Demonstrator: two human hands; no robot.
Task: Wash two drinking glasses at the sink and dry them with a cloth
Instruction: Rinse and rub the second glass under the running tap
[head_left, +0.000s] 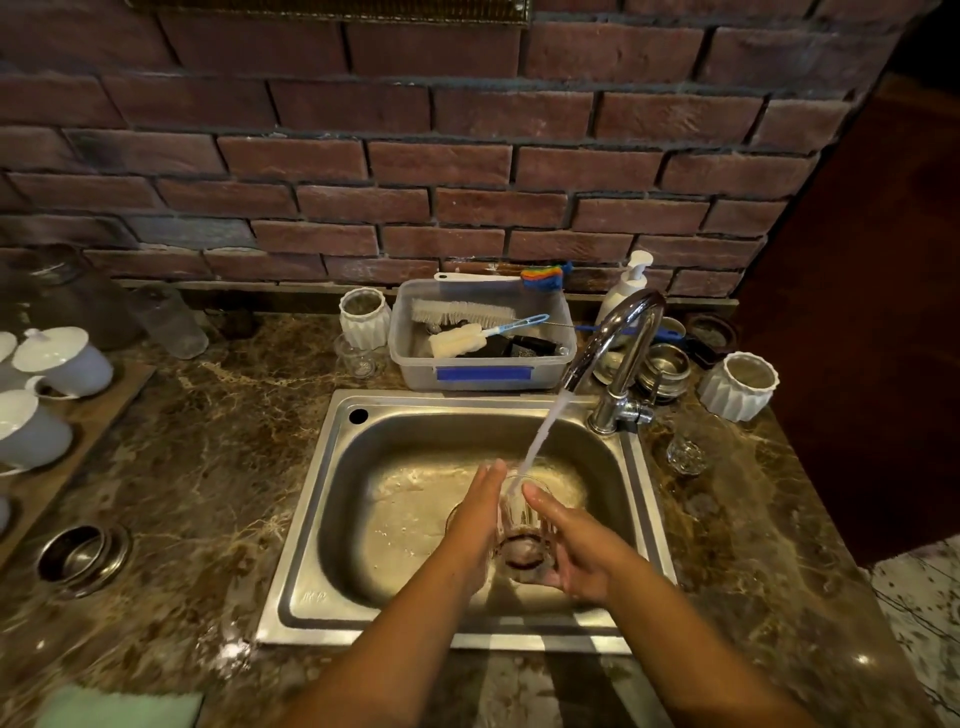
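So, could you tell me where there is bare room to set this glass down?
Bare marble lies left of the sink, between it and the tray. Behind the sink is crowded: tub, pots, tap. The right strip holds a small glass.

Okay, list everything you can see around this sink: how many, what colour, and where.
drinking glass: one, clear, in the sink under running water
sink: one, steel, set in the marble counter
faucet: one, chrome, back right of the sink
small glasses: two, clear, one right of the sink, one left of the tub
plastic tub: one, translucent, blue tape, behind the sink
bottle brushes: two, white, in the tub
soap pump bottle: one, white, behind the faucet
ribbed cups: two, white, flanking the tub and faucet
lidded cups: at least three, white, far left
cloth: one, pale green, near left
left hand: flat against the glass
right hand: grips the glass's base
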